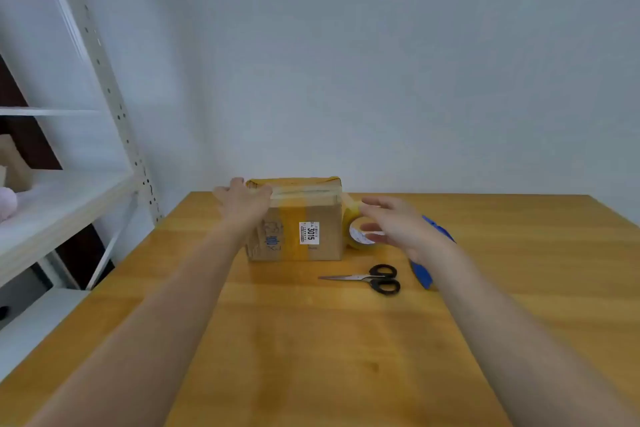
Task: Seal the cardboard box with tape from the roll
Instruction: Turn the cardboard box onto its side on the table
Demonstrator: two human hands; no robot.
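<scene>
Resting palm-down on the near left top corner of the cardboard box, the left hand has its fingers spread flat over the edge; it presses on the carton and grips nothing. Well to the left of that hand stands a white metal shelf unit, its perforated upright rising beside the wooden table.

Directly right of the left hand runs the box's top, where a strip of yellowish tape lies along the seam toward the far right corner. Below it, on the side facing the person, a white label reads 3015, and a wider band of tape crosses the same face — some blue print shows just under the left wrist.

Right of the box, touching or nearly touching its right side, stands the tape roll on edge, a length of tape leading from it up to the box's top right corner. The right hand is just beside the roll, fingers loosely open and slightly curled, the fingertips over the roll's core — whether they actually touch it cannot be told through the blur.

Nearer the person than the right hand, black-handled scissors lie closed on the table, blades pointing left. Behind and under the right wrist lies a blue object, mostly hidden.
</scene>
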